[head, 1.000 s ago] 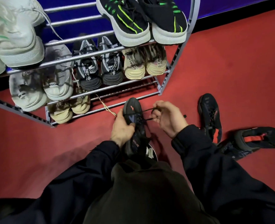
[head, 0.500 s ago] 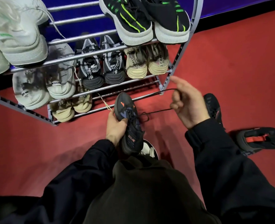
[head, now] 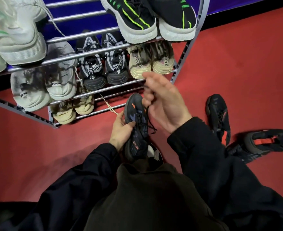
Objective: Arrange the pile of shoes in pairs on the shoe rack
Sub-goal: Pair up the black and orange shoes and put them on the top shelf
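My left hand [head: 120,130] grips a dark shoe with orange marks [head: 136,124] by its side, toe pointing toward the shoe rack [head: 94,52]. My right hand [head: 164,104] hovers over the toe end, fingers curled around the black lace that runs down to the shoe's eyelets. Two more dark shoes with red-orange accents lie on the red floor to the right: one [head: 219,115] upright and the other [head: 270,142] on its side. The metal rack holds pairs of white, black-and-white, beige and black-and-green shoes.
The rack's bottom shelf holds a beige pair [head: 74,109] at its left; the bars to their right are bare, with a loose beige lace [head: 110,106] hanging over them. Red floor [head: 237,64] stretches to the right. My dark-trousered knee fills the lower view.
My right hand pulled the lace out to the right, then came back in over the shoe's toe. The shoe in my left hand shifted slightly toward the rack.
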A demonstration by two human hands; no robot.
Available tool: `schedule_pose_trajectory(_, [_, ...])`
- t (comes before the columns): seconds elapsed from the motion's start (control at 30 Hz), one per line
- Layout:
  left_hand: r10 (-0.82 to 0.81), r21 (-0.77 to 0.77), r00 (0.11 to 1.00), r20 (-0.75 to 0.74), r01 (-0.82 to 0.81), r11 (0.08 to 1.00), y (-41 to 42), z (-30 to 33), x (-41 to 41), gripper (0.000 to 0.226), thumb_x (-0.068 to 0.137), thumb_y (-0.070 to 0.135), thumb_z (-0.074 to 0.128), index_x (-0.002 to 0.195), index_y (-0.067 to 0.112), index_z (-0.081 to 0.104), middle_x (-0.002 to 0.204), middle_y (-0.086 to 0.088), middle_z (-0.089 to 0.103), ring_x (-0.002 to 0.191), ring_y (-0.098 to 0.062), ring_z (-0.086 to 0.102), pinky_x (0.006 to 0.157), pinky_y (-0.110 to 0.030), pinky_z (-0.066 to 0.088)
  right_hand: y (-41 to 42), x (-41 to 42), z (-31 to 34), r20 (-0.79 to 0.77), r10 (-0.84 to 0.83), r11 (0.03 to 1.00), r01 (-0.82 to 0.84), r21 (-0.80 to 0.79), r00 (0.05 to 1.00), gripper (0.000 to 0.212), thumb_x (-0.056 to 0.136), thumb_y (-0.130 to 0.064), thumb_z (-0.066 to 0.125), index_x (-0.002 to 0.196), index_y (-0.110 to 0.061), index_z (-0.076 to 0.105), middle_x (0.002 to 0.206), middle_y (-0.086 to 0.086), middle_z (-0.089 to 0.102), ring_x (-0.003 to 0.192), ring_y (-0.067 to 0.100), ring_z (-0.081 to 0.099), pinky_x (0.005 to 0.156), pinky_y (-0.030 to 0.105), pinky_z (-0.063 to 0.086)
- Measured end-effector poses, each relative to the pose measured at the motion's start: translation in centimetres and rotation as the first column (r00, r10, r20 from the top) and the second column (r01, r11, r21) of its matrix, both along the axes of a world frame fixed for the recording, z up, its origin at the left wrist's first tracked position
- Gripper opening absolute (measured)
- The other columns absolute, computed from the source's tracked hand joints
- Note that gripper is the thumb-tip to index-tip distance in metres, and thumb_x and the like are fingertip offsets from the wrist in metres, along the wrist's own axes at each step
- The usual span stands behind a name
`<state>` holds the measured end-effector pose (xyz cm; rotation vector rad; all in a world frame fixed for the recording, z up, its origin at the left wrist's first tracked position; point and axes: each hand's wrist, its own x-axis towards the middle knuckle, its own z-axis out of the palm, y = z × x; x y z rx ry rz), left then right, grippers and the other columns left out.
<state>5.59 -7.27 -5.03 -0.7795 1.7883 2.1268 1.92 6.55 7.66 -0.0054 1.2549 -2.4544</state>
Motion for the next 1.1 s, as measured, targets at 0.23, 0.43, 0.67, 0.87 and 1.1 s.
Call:
schedule_pose_trajectory(0.23, [-0.009, 0.112, 1.000, 0.009, 0.008, 0.994, -0.1, 0.2, 0.1, 0.051, 0.096, -0.011, 0.052, 0.142, 0.011, 0.050, 0.116, -0.007, 0.075, 0.100, -0.022, 0.074, 0.086, -0.036, 0.061, 1.7, -0.7, -6.1, -0.133, 0.195, 0.470, 0.026, 0.882, 0.972, 0.031, 0.096, -0.023, 0.062, 0.127, -0.017, 0.065, 0.124, 0.000, 0.070, 0.114, 0.008, 0.064, 0.105, 0.028, 0.045])
schedule_pose_trajectory(0.43, [0.043, 0.273, 0.999, -0.010, -0.039, 0.961, -0.3, 0.3, 0.3, 0.038, 0.098, -0.009, 0.045, 0.130, 0.007, 0.059, 0.127, -0.018, 0.071, 0.109, -0.034, 0.070, 0.091, -0.044, 0.060, 3.0, 3.6, -12.3, 0.212, 0.056, 0.662, -0.195, 0.724, 0.976, 0.075, 0.089, -0.055, 0.065, 0.152, -0.028, 0.035, 0.146, -0.009, 0.050, 0.134, 0.012, 0.049, 0.110, 0.026, 0.041])
schedule_pose_trajectory(0.67, [0.087, 0.310, 0.996, 0.004, -0.084, 0.947, 1.0, 0.0, 0.0, 0.036, 0.101, -0.003, 0.050, 0.134, 0.011, 0.056, 0.119, -0.017, 0.074, 0.097, -0.027, 0.074, 0.086, -0.042, 0.063, 2.3, 4.3, -12.8, -0.063, -0.102, 0.545, 0.109, 0.831, 0.993, 0.031, 0.090, -0.047, 0.061, 0.111, -0.026, 0.070, 0.103, -0.009, 0.075, 0.094, 0.006, 0.070, 0.085, 0.030, 0.054])
schedule_pose_trajectory(0.87, [0.057, 0.232, 0.998, -0.022, -0.050, 0.971, 2.4, 0.1, 0.2, 0.041, 0.100, -0.009, 0.050, 0.136, 0.009, 0.052, 0.111, -0.012, 0.073, 0.090, -0.020, 0.074, 0.078, -0.031, 0.063, 1.8, 3.8, -10.0, -0.535, 0.065, 0.344, 0.485, 0.804, 0.842, 0.020, 0.094, -0.028, 0.064, 0.106, -0.019, 0.076, 0.100, -0.006, 0.068, 0.093, 0.011, 0.065, 0.084, 0.032, 0.053])
schedule_pose_trajectory(1.1, [0.051, 0.199, 0.998, -0.029, -0.044, 0.979, 2.6, 0.5, 0.3, 0.042, 0.098, -0.012, 0.047, 0.136, 0.005, 0.052, 0.121, -0.019, 0.071, 0.111, -0.035, 0.069, 0.100, -0.045, 0.056, 2.6, 3.9, -8.6, -0.369, 0.239, 0.169, 0.336, 0.927, 0.898, 0.047, 0.087, -0.047, 0.058, 0.132, -0.036, 0.057, 0.120, -0.013, 0.046, 0.094, 0.010, 0.061, 0.081, 0.030, 0.052])
